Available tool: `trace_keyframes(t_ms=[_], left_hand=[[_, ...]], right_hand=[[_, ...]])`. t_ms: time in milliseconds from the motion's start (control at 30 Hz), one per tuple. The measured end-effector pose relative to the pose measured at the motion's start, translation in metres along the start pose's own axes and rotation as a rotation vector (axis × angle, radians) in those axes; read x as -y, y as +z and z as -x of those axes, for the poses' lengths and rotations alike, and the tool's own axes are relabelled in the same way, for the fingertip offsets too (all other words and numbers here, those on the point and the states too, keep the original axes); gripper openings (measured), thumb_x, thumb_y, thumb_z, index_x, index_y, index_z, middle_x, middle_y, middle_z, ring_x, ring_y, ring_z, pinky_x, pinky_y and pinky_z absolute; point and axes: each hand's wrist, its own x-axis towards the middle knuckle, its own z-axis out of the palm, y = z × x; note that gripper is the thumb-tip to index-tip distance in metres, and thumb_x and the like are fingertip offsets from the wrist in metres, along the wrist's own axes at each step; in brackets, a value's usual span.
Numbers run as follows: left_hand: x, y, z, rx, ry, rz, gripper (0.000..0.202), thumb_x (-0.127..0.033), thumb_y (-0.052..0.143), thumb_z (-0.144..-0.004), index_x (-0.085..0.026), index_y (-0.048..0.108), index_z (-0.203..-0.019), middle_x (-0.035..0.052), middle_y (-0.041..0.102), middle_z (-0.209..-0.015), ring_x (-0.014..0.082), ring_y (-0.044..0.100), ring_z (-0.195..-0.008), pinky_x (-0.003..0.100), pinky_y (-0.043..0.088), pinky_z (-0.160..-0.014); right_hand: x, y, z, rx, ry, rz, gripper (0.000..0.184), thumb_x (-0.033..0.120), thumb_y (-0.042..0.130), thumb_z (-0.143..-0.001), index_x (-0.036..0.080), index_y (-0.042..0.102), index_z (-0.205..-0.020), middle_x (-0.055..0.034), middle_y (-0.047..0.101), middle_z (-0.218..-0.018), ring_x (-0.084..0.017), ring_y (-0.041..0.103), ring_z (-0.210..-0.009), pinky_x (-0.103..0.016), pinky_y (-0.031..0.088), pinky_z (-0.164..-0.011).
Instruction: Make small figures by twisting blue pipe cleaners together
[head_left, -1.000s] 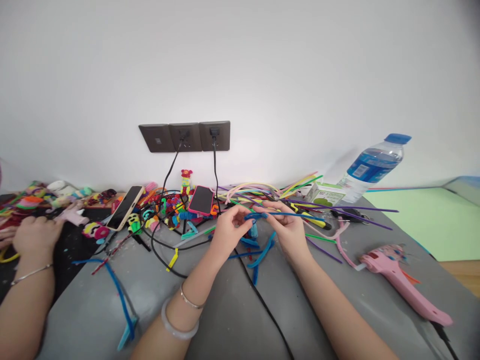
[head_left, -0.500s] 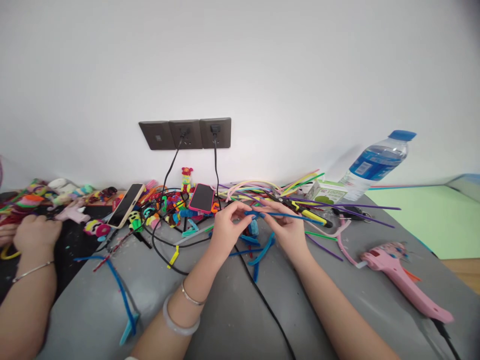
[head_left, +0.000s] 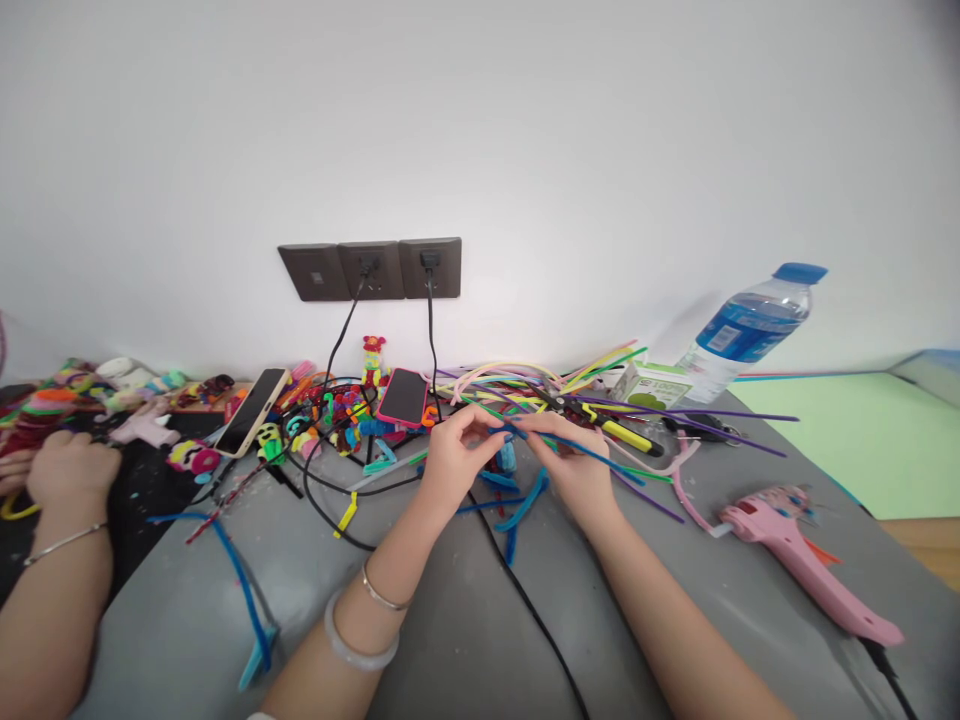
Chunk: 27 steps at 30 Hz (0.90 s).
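A blue pipe cleaner point(head_left: 592, 450) runs between my two hands above the middle of the grey table. My left hand point(head_left: 465, 450) pinches its left end between thumb and fingertips. Close beside it, my right hand point(head_left: 574, 465) also grips the pipe cleaner, whose free end sticks out to the right over the knuckles. The fingertips of both hands nearly meet. Below them lie several bent blue pipe-cleaner pieces point(head_left: 525, 505). Another bent blue pipe cleaner point(head_left: 244, 580) rests at the front left of the table.
Behind my hands lie loose coloured pipe cleaners point(head_left: 517, 375), yellow-black pliers point(head_left: 630, 437) and a pink-cased phone point(head_left: 403, 397). A pink glue gun point(head_left: 810, 570) and a water bottle point(head_left: 750, 325) are at right. Black cables point(head_left: 525, 590) cross the table. Another person's hand point(head_left: 71, 475) is at left.
The free end of the blue pipe cleaner has swung lower on the right, and my right hand has shifted its fingers slightly. My left hand stays nearly in place.
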Motion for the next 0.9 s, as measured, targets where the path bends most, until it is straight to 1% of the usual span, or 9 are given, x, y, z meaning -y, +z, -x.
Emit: trace_keyframes(t_ms=[67, 100, 200, 300, 400, 567, 700, 833, 900], left_hand=[[0.0000, 0.0003, 0.0002, 0.010, -0.010, 0.037, 0.012, -0.025, 0.069, -0.077, -0.018, 0.062, -0.081, 0.0020, 0.064, -0.080, 0.0140, 0.061, -0.076, 0.025, 0.052, -0.071], [-0.0005, 0.0003, 0.0002, 0.017, -0.013, 0.044, 0.012, -0.026, 0.069, -0.077, -0.017, 0.062, -0.081, 0.0019, 0.064, -0.079, 0.0141, 0.061, -0.076, 0.025, 0.052, -0.072], [-0.0034, 0.0000, -0.0002, 0.043, -0.028, 0.043, 0.015, -0.029, 0.069, -0.078, -0.017, 0.063, -0.084, 0.0025, 0.063, -0.080, 0.0146, 0.062, -0.077, 0.026, 0.052, -0.072], [-0.0056, -0.0016, -0.0016, 0.054, -0.058, 0.060, 0.018, -0.032, 0.069, -0.078, -0.017, 0.063, -0.087, 0.0045, 0.066, -0.084, 0.0155, 0.064, -0.079, 0.027, 0.053, -0.074], [-0.0058, -0.0047, -0.0034, 0.050, -0.058, 0.039, 0.015, -0.030, 0.066, -0.079, -0.017, 0.064, -0.086, 0.0051, 0.067, -0.084, 0.0164, 0.065, -0.080, 0.028, 0.053, -0.074], [-0.0073, -0.0077, -0.0046, 0.040, -0.015, -0.120, 0.009, -0.025, 0.063, -0.080, -0.018, 0.065, -0.085, 0.0043, 0.068, -0.084, 0.0166, 0.065, -0.081, 0.025, 0.052, -0.070], [-0.0094, -0.0066, -0.0038, 0.042, -0.040, -0.095, 0.010, -0.025, 0.064, -0.079, -0.017, 0.064, -0.084, 0.0040, 0.067, -0.083, 0.0159, 0.065, -0.077, 0.024, 0.051, -0.066], [-0.0082, -0.0073, -0.0039, 0.045, -0.015, -0.079, 0.012, -0.028, 0.064, -0.081, -0.017, 0.065, -0.083, 0.0055, 0.068, -0.085, 0.0169, 0.065, -0.080, 0.025, 0.052, -0.068], [-0.0070, -0.0085, -0.0043, 0.050, 0.009, -0.074, 0.010, -0.027, 0.063, -0.082, -0.017, 0.067, -0.083, 0.0061, 0.070, -0.087, 0.0174, 0.066, -0.082, 0.025, 0.051, -0.069]], right_hand=[[-0.0016, 0.0000, -0.0016, -0.001, 0.002, -0.024, 0.008, 0.027, 0.066, -0.084, 0.026, 0.074, -0.081, -0.0042, 0.075, -0.086, -0.024, 0.069, -0.088, -0.040, 0.055, -0.083], [-0.0022, 0.0001, -0.0023, 0.000, 0.025, -0.040, 0.007, 0.029, 0.068, -0.083, 0.025, 0.073, -0.081, -0.0044, 0.074, -0.084, -0.023, 0.068, -0.085, -0.039, 0.056, -0.079], [-0.0028, 0.0004, -0.0033, 0.023, 0.128, -0.101, 0.013, 0.036, 0.069, -0.081, 0.023, 0.070, -0.079, -0.0037, 0.069, -0.077, -0.020, 0.065, -0.073, -0.033, 0.054, -0.064], [-0.0024, 0.0003, -0.0031, 0.027, 0.186, -0.128, 0.017, 0.039, 0.068, -0.081, 0.022, 0.068, -0.077, -0.0028, 0.066, -0.075, -0.018, 0.062, -0.067, -0.029, 0.052, -0.058], [-0.0028, -0.0001, -0.0024, -0.002, 0.192, -0.121, 0.015, 0.037, 0.068, -0.081, 0.022, 0.066, -0.077, -0.0025, 0.066, -0.076, -0.018, 0.061, -0.069, -0.028, 0.051, -0.058], [-0.0058, -0.0005, -0.0012, -0.015, 0.165, -0.089, 0.010, 0.033, 0.066, -0.082, 0.023, 0.067, -0.079, -0.0026, 0.067, -0.078, -0.019, 0.062, -0.075, -0.030, 0.051, -0.066], [-0.0062, -0.0004, -0.0009, -0.024, 0.169, -0.092, 0.011, 0.033, 0.066, -0.082, 0.023, 0.067, -0.080, -0.0032, 0.067, -0.079, -0.020, 0.062, -0.076, -0.030, 0.050, -0.064], [-0.0046, 0.0000, -0.0016, -0.017, 0.184, -0.121, 0.013, 0.036, 0.067, -0.082, 0.023, 0.067, -0.079, -0.0026, 0.066, -0.078, -0.019, 0.061, -0.073, -0.030, 0.050, -0.063], [-0.0032, 0.0001, -0.0024, -0.018, 0.197, -0.143, 0.016, 0.039, 0.068, -0.081, 0.023, 0.067, -0.078, -0.0025, 0.066, -0.077, -0.018, 0.061, -0.070, -0.030, 0.051, -0.062]])
